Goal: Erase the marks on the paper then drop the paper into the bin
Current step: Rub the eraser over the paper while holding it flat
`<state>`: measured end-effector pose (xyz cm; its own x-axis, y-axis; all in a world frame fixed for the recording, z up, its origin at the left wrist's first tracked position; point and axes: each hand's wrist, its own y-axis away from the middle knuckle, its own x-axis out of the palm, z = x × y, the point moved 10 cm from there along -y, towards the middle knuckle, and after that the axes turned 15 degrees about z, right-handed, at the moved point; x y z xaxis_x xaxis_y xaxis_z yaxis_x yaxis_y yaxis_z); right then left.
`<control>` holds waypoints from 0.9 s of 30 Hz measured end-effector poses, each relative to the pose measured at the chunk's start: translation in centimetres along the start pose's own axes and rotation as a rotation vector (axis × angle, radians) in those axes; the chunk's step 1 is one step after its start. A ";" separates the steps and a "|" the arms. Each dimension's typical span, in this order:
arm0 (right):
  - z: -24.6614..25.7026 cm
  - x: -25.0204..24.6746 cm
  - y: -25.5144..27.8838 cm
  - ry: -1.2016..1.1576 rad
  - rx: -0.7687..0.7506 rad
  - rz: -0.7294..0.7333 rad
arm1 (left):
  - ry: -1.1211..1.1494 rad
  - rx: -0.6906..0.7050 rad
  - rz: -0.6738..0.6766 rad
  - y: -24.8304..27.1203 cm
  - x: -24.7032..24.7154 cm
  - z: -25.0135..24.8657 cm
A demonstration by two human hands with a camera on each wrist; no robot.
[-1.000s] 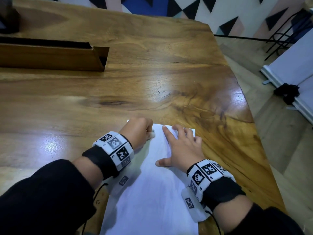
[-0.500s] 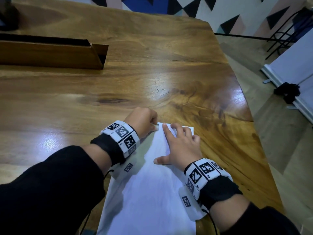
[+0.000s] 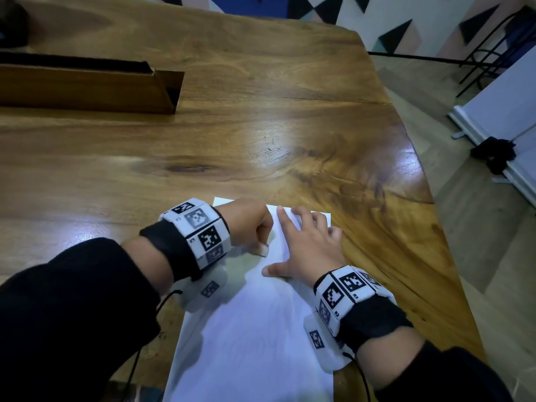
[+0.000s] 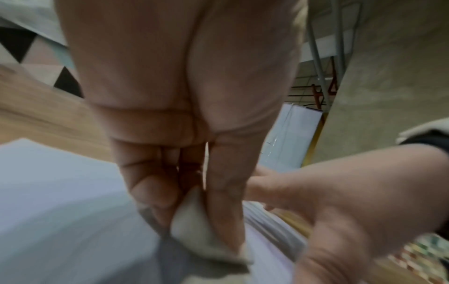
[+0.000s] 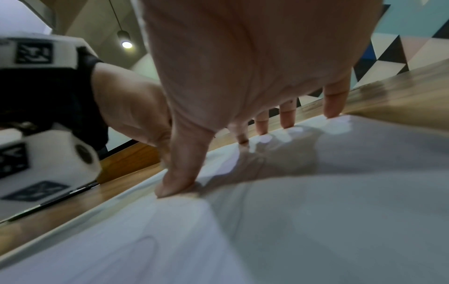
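Observation:
A white sheet of paper (image 3: pixel 255 338) lies on the wooden table (image 3: pixel 261 126) near its front edge. My left hand (image 3: pixel 255 227) pinches a small whitish eraser (image 3: pixel 263 250) and presses it onto the paper's upper left part; in the left wrist view the eraser (image 4: pixel 194 226) sits between thumb and fingers. My right hand (image 3: pixel 307 245) lies flat with spread fingers on the paper's upper right part, holding the paper (image 5: pixel 316 211) down with thumb and fingertips (image 5: pixel 330 113). No marks on the sheet can be made out. No bin is in view.
A long wooden box-like holder (image 3: pixel 87 88) lies on the table at the far left. The table's right edge (image 3: pixel 417 175) drops to a floor with a white board stand (image 3: pixel 499 120) and black metal legs (image 3: pixel 493 44).
My left hand with the eraser has slid toward me over the paper, from its top edge to lower down on the left part. The right hand has stayed pressed on the sheet.

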<state>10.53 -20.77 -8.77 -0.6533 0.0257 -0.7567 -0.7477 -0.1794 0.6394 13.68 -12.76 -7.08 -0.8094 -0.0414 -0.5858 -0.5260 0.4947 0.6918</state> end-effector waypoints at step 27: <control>0.1 -0.1 0.2 0.016 0.013 0.005 | 0.068 -0.028 -0.351 1.9 -2.1 1.6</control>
<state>10.46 -20.74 -8.52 -0.6549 0.0094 -0.7556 -0.7461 -0.1667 0.6446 14.79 -10.32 -5.26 -0.5932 -0.2626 -0.7611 -0.7812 0.4163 0.4652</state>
